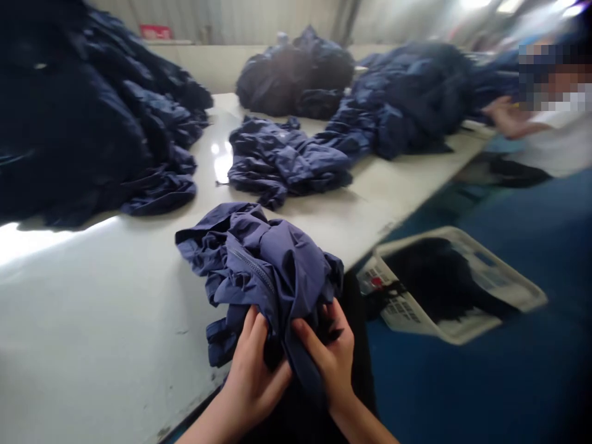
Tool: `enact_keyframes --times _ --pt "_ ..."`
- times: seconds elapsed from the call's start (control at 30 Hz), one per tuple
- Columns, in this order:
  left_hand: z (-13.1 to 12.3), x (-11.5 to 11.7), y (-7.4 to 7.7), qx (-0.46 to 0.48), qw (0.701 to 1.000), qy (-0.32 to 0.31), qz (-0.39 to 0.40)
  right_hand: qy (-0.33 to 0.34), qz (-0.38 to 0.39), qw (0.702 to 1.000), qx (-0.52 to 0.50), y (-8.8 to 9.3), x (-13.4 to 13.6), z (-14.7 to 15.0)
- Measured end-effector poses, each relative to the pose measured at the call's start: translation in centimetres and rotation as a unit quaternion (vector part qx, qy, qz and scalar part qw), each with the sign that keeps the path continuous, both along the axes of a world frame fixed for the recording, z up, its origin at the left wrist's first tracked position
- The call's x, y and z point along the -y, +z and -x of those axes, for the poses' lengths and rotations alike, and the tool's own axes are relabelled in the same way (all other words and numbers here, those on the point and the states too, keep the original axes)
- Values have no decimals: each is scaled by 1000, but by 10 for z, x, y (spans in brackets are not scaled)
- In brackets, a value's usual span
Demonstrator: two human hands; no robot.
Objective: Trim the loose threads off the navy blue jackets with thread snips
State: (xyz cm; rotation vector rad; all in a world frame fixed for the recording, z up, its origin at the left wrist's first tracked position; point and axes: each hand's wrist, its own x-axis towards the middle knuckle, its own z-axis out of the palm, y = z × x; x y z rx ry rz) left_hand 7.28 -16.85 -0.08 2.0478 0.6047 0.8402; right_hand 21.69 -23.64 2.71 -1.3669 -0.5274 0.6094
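Note:
A crumpled navy jacket [296,253] with a zipper lies bunched at the near edge of the white table, in the lower middle of the head view. My left hand [254,364] grips its near side, the fingertips tucked under folds of cloth. On the right of the same bundle, my right hand [330,351] pinches the fabric, thumb on top and fingers partly behind it. A strip of cloth hangs down between the two hands. Just beyond the jacket rests another crumpled navy garment [287,157].
A tall heap of dark navy garments [92,123] stands at left on the white table [92,327]. More piles [296,74] lie farther back. Right of the table, a white plastic basket [499,283] holds dark cloth on the blue floor. A co-worker's hand [504,114] shows at upper right.

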Motion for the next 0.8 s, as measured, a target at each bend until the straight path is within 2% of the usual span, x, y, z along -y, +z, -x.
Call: enact_keyframes --times 0.07,0.13,0.27,0.37,0.43,0.5,0.57,0.6,0.63,0.67,0.7,0.73,0.8 --pt "-33 8 10 3 998 -66 -17 -103 -10 995 -5 3 27 -16" --pt "-75 20 14 16 992 -121 -31 -184 -17 983 -3 4 56 -41" --pt "-190 59 5 74 970 -227 -44 -304 -21 952 24 -6 114 -115" --pt "-306 89 -4 96 938 -326 -76 -409 -12 907 101 -18 149 -203" --pt "-401 106 -8 84 923 -367 -84 -478 -1 865 153 -24 166 -280" --pt "-501 122 -13 54 919 -383 -73 -517 13 840 163 -33 181 -367" --pt "-589 136 -23 12 917 -395 -58 -524 46 836 154 -47 198 -445" --pt "-622 143 -30 -11 916 -398 -49 -527 65 835 142 -57 206 -476" --pt "-645 148 -40 -37 917 -397 -37 -531 82 834 128 -69 213 -497" --pt "-657 152 -52 -65 917 -394 -24 -532 96 834 112 -83 218 -509" --pt "-656 154 -65 -92 915 -393 -8 -529 107 836 94 -98 221 -511" --pt "-644 155 -80 -119 912 -394 9 -524 116 840 75 -115 221 -504" --pt "-593 154 -109 -167 898 -404 50 -501 126 856 37 -149 211 -467"
